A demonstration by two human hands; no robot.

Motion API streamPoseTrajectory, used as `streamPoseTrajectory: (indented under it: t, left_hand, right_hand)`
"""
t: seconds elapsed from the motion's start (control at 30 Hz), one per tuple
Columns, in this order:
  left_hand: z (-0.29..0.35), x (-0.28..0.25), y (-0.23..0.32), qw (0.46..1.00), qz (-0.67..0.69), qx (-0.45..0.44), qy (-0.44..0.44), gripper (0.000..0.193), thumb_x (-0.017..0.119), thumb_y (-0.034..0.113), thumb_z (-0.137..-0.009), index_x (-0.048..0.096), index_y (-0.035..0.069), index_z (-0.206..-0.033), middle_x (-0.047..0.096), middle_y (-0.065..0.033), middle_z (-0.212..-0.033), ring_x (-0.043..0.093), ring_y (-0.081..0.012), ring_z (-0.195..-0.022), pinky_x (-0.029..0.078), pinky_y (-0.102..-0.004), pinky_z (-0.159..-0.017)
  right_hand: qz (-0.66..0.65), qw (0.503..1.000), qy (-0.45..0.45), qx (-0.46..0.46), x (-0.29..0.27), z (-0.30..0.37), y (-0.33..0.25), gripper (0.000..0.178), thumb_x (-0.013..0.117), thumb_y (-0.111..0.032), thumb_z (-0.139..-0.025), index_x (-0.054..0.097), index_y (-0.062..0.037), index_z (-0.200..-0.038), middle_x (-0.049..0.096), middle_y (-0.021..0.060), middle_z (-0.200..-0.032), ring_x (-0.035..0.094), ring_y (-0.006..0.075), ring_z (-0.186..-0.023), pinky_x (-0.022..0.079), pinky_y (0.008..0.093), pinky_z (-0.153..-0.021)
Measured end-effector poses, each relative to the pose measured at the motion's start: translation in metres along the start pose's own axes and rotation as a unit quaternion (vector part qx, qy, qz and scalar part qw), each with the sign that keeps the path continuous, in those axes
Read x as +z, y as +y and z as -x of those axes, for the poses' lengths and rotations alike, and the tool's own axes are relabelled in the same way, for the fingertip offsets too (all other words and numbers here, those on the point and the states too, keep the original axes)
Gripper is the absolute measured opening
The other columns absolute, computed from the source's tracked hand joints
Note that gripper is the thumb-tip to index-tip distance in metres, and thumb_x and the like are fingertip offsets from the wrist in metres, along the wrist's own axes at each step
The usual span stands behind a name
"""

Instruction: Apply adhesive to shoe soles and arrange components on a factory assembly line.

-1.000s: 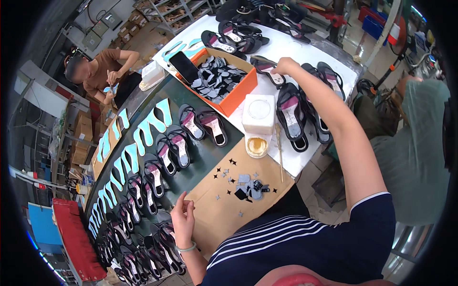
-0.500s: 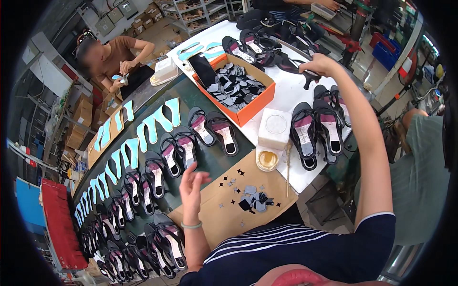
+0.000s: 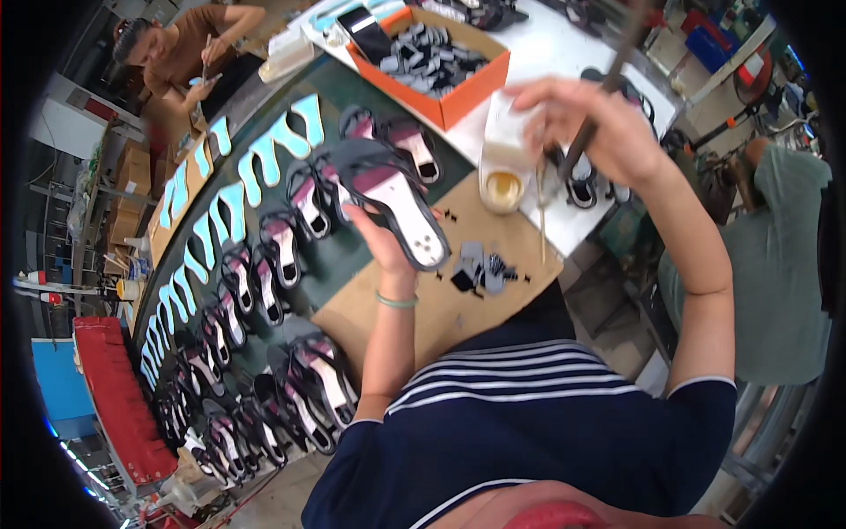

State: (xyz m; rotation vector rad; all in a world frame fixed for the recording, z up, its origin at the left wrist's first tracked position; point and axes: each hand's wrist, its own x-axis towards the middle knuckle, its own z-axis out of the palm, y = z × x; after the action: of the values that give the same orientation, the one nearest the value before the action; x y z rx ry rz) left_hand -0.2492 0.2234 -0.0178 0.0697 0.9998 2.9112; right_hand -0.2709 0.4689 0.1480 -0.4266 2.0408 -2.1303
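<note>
My left hand (image 3: 390, 251) grips a black sandal (image 3: 397, 198) near its side, lifted over the brown cardboard (image 3: 370, 300). The sandal's pale insole faces up, with a few dark dots at the heel end and a purple patch toward the front. Above the white table's near side, my right hand (image 3: 608, 132) is raised with a long dark object (image 3: 583, 145) slanting across its palm. That object is blurred, and its kind cannot be made out. Grey and black patches (image 3: 480, 269) lie on the cardboard beside the held sandal, among small star-shaped pieces.
An orange box (image 3: 449, 110) full of grey pieces stands on the white table, with a phone (image 3: 363, 33) at its corner. A cup of amber liquid (image 3: 502, 189) and a thin stick (image 3: 542, 220) lie nearer. Sandals and light-blue cutouts (image 3: 231, 212) line the green table. A person (image 3: 189, 53) works opposite.
My right hand has come back from the sandals at the far right toward me. My left hand, empty before, now holds a sandal. The view has shifted.
</note>
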Motion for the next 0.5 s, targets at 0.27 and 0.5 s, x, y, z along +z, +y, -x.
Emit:
streamPoseTrajectory:
  t: [0.27, 0.5]
  left_hand:
    - [0.005, -0.058, 0.059, 0.995, -0.031, 0.059, 0.073, 0.061, 0.021, 0.051, -0.091, 0.045, 0.003, -0.121, 0.059, -0.0193, -0.098, 0.061, -0.0382, -0.071, 0.051, -0.0525, -0.072]
    - [0.003, -0.043, 0.065, 0.988, -0.076, 0.112, 0.079, 0.068, 0.023, 0.060, -0.091, 0.045, 0.004, -0.121, 0.060, -0.0161, -0.094, 0.062, -0.0347, -0.071, 0.051, -0.0516, -0.077]
  right_hand:
    - [0.107, 0.990, 0.071, 0.062, -0.020, 0.016, 0.115, 0.045, 0.047, -0.038, -0.093, 0.061, 0.0026, -0.081, 0.059, 0.0070, -0.068, 0.056, 0.0108, -0.056, 0.045, 0.0225, -0.050]
    - [0.225, 0.969, 0.077, 0.059, -0.004, 0.006, 0.123, 0.043, 0.054, -0.036, -0.090, 0.061, 0.0035, -0.074, 0.060, 0.0063, -0.062, 0.059, 0.0098, -0.052, 0.045, 0.0206, -0.047]
